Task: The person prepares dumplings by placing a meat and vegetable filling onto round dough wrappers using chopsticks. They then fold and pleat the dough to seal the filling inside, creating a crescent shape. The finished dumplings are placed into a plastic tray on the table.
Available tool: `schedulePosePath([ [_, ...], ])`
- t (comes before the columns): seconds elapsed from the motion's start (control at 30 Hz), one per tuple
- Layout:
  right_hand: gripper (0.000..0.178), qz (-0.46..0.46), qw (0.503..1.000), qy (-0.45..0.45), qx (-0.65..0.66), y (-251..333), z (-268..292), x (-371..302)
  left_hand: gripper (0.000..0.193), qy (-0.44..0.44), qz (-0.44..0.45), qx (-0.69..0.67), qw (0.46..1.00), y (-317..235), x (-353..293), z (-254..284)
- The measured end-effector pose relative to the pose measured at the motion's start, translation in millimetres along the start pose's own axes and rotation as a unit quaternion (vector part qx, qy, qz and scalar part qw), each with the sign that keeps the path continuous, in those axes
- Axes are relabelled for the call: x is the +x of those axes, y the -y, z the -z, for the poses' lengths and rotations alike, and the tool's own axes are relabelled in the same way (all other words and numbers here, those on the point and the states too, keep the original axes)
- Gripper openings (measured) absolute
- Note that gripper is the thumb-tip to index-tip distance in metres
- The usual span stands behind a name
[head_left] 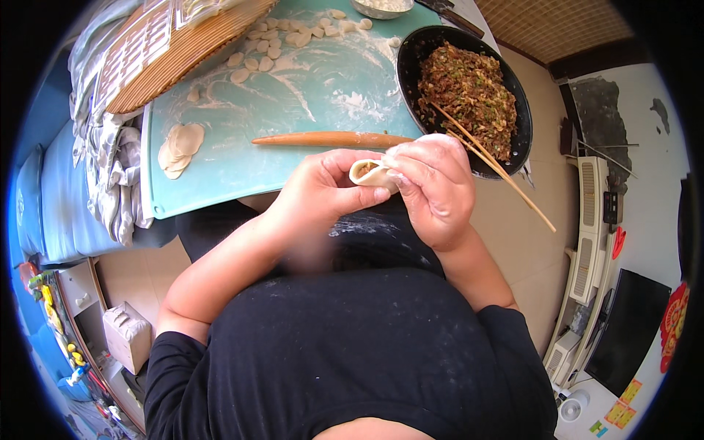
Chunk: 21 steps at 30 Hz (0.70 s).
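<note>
Between my two hands is a dumpling (374, 176), its wrapper folded over with some brown filling showing at the open left end. My left hand (334, 180) grips it from the left, thumb below and fingers above. Floury fingers of my right hand (434, 187) pinch the wrapper's right side and upper edge. Just beyond them a wooden rolling pin (323, 138) lies across the mat, its right end partly behind my right hand. A black pan (522, 110) of chopped filling (469, 95) stands to the right, with a pair of chopsticks (506, 176) resting in it.
The floury green mat (242, 165) holds stacked round wrappers (180, 149) at left and several small dough pieces (268, 44) at the far side. A slatted tray (187, 55) overhangs its far left corner. A bowl (383, 7) of white stuff sits at the far edge.
</note>
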State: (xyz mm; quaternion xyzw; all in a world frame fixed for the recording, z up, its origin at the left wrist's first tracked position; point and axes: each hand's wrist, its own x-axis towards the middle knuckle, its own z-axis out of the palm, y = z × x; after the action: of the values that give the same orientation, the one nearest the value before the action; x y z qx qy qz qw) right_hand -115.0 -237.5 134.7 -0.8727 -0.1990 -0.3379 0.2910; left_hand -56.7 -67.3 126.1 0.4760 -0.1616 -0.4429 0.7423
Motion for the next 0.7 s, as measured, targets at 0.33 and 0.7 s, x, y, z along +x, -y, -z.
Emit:
schedulePosePath([
  [0.33,0.022,-0.107,0.985,0.072,0.118,7.2,4.1,7.6,0.027,-0.035,-0.119,0.233,0.964,-0.9,-1.6,-2.3],
  [0.7,0.013,-0.054,0.997,0.022,0.046,8.0,-1.5,7.4,0.028,-0.025,-0.066,0.098,0.993,-1.5,-3.6,-2.3],
])
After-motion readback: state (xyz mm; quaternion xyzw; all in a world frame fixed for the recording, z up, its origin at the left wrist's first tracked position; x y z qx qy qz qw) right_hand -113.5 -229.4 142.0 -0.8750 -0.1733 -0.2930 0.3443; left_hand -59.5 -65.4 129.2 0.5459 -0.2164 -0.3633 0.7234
